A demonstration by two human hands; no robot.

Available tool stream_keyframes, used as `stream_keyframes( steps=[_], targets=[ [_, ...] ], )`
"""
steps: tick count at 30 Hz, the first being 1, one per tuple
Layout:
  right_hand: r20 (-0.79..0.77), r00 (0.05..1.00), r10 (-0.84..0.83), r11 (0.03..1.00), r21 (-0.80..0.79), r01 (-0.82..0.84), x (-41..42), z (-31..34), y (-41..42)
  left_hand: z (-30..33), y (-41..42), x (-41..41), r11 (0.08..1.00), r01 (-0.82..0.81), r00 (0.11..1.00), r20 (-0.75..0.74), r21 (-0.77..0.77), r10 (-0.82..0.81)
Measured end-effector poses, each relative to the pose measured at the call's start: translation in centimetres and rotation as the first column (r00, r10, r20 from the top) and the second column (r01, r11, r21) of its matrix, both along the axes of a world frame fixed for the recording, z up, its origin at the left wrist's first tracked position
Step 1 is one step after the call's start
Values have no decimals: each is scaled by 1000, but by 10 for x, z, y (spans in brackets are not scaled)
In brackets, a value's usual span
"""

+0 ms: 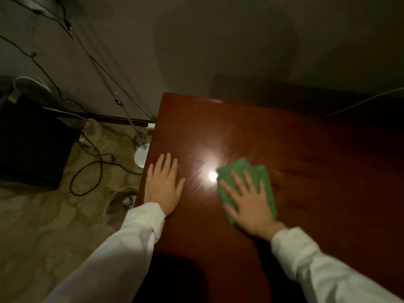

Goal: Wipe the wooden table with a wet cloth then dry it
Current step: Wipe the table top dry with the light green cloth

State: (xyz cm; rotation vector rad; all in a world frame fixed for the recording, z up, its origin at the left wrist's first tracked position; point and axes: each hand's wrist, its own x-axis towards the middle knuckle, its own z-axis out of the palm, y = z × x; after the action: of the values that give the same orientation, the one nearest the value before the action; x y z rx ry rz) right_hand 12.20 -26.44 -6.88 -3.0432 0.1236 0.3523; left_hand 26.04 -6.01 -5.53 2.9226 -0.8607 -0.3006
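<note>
A glossy dark red-brown wooden table (295,149) fills the right and middle of the view, with a bright light glare near its centre. A folded green cloth (251,171) lies flat on the table. My right hand (251,204) presses on the cloth with fingers spread and straight. My left hand (164,186) rests flat on the bare wood near the table's left edge, fingers straight, holding nothing. Both arms wear white sleeves.
Left of the table, the patterned floor holds tangled black cables (91,162), a power strip (86,132), a white round lamp base (141,157) and a black box (30,145). A wall stands behind the table. A thin cord (367,101) runs at the far right.
</note>
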Motion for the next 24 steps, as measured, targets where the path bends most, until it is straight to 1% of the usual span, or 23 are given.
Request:
stream_keyframes(
  steps=[1, 3, 4, 5, 6, 7, 9, 10, 13, 15, 16, 17, 18, 19, 20, 21, 22, 23, 24],
  targets=[
    [33, 992, -119, 993, -9, 120, 15, 0, -20, 1, -1, -10, 999, 1, 1000, -17, 46, -1],
    [-54, 924, -378, 924, 46, 380, 44, 2, -54, 3, -4, -27, 993, -17, 998, -53, 115, 23],
    [-83, 891, -447, 890, 56, 452, 54, 5, -61, 4, -6, -36, 990, -32, 996, -73, 137, 43],
    [-89, 879, -468, 879, 56, 474, 60, 5, -61, 5, -8, -44, 988, -48, 994, -93, 150, 62],
    [-83, 893, -443, 892, 59, 448, 60, 4, -52, 6, -10, -52, 985, -59, 991, -110, 165, 78],
    [-56, 921, -385, 921, 47, 387, 54, 2, -38, 7, -12, -60, 981, -68, 988, -122, 179, 91],
    [28, 984, -178, 984, 18, 177, 25, -3, -3, 7, -13, -72, 977, -76, 984, -143, 200, 106],
    [47, 997, -62, 998, 15, 62, 4, -4, 15, 8, -12, -77, 975, -78, 981, -156, 207, 111],
    [83, 976, 203, 977, 49, -207, -62, -7, 45, 12, -7, -89, 973, -77, 977, -180, 218, 118],
    [75, 946, 315, 945, 67, -320, -77, -8, 33, 17, -5, -99, 971, -84, 977, -172, 225, 124],
    [54, 952, 301, 951, 55, -303, -72, -8, 18, 20, -4, -104, 971, -84, 978, -167, 225, 124],
    [70, 973, 220, 974, 37, -223, -60, -9, 0, 22, -4, -110, 971, -83, 979, -164, 223, 121],
    [91, 992, 87, 995, 32, -90, -45, -7, -20, 25, -4, -116, 974, -79, 980, -164, 213, 115],
    [78, 995, -65, 997, 43, 62, -30, -4, -41, 27, -4, -123, 977, -75, 980, -166, 201, 109],
    [20, 978, -209, 977, 52, 207, -17, -1, -58, 28, -4, -131, 978, -74, 981, -165, 194, 106],
    [-33, 950, -311, 948, 58, 312, -10, 2, -70, 27, -4, -141, 978, -66, 982, -163, 199, 100],
    [-64, 934, -350, 934, 49, 354, -7, 2, -73, 28, -5, -150, 977, -57, 983, -157, 206, 91],
    [-60, 940, -337, 939, 46, 340, -8, 1, -67, 27, -6, -159, 976, -45, 984, -157, 212, 80],
    [-40, 960, -278, 960, 31, 279, -16, 0, -55, 23, -6, -169, 977, -37, 985, -157, 208, 71]
  ],
)
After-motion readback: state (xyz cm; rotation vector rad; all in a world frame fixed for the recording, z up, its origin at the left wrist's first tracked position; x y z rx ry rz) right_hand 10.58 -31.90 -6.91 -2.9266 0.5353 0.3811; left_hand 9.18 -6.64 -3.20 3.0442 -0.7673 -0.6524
